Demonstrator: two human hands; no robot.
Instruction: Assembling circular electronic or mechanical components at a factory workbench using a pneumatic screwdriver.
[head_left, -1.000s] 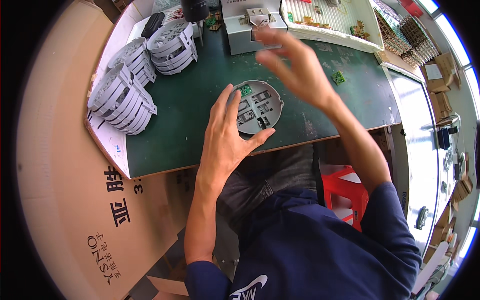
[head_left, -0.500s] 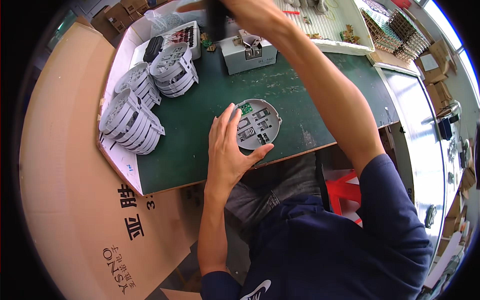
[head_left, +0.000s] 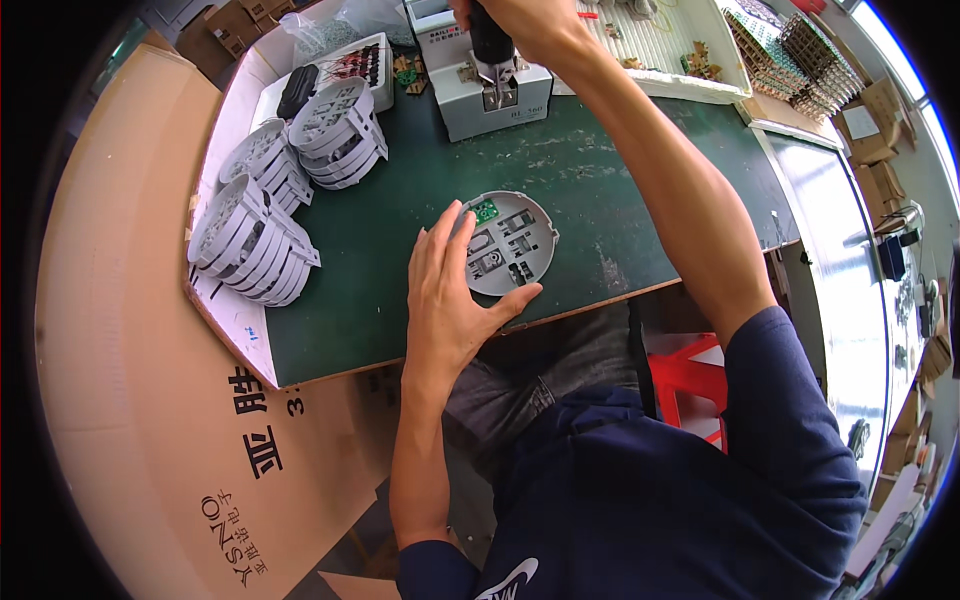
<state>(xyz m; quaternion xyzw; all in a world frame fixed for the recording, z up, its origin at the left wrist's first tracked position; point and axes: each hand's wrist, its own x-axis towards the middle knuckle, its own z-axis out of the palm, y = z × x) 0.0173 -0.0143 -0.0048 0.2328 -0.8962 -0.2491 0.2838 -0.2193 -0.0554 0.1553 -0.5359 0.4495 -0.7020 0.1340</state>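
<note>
Housing (head_left: 506, 246) flat on bench (head_left: 610, 190), just right of my left fingers (head_left: 461, 242), gripping its rim; left nearer. My right fingers (head_left: 461, 10) farther off, wrapped round black driver (head_left: 490, 40), tip at feeder (head_left: 475, 123).

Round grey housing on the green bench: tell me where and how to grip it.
Probably grip the grey housing by its outer rim, from the left, as the left hand does: fingers at the left edge, thumb at the near edge. It lies flat, recessed face up, so the rim should give purchase without pressing on the green circuit board.
</note>
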